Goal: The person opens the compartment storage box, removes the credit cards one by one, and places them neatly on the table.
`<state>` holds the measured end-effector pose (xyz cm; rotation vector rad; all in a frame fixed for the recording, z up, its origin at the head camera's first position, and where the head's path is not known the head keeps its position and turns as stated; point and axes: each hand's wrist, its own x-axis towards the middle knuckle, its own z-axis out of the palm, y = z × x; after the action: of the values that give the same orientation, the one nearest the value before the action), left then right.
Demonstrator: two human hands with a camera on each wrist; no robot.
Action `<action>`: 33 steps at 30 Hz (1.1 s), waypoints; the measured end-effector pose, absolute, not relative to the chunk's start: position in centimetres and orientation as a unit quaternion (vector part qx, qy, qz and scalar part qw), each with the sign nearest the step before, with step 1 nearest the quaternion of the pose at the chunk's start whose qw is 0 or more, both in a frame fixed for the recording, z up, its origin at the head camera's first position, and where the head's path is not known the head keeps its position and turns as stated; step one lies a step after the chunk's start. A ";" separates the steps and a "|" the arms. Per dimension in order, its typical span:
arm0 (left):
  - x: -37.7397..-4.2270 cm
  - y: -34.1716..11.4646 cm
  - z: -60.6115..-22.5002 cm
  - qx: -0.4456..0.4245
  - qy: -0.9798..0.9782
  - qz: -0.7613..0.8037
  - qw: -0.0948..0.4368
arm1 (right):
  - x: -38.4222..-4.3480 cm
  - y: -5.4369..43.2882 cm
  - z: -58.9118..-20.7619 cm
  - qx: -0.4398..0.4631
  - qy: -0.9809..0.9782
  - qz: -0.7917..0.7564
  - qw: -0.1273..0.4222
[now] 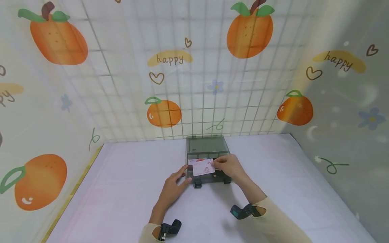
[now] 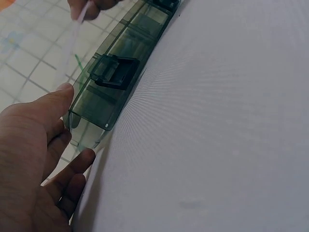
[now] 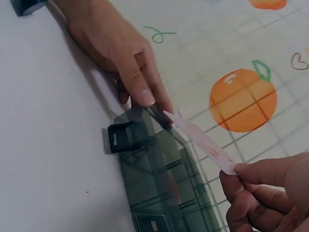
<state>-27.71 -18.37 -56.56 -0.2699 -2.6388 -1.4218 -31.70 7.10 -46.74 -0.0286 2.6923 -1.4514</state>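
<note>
A dark-green see-through plastic compartment box [image 1: 208, 145] stands on the table with its lid raised at the back. Two dark latches, one of them the latch [image 2: 116, 71], stick out along its front. My left hand [image 1: 172, 189] holds the box at its left front corner, thumb at the rim and fingers by the outer side. Between thumb and fingertips, my right hand [image 1: 231, 166] pinches a thin card [image 1: 203, 167] at its right edge. This card is whitish-pink with a printed picture. It is held tilted above the box, seen nearly edge-on in the right wrist view.
A white cloth-covered table [image 1: 130, 189] spreads around the box. Behind it hangs a curtain [image 1: 121, 111] printed with oranges and hearts, with a wire grid showing through. A dark camera is strapped to each wrist.
</note>
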 end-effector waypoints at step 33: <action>-27.8 -18.4 -56.4 -0.105 -0.870 -0.477 0.075 | -25.2 7.6 -47.5 0.018 0.842 -0.535 0.068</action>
<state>-27.78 -18.39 -56.38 -0.3149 -2.6079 -1.4296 -25.17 7.63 -47.45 0.0542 2.5359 -1.6108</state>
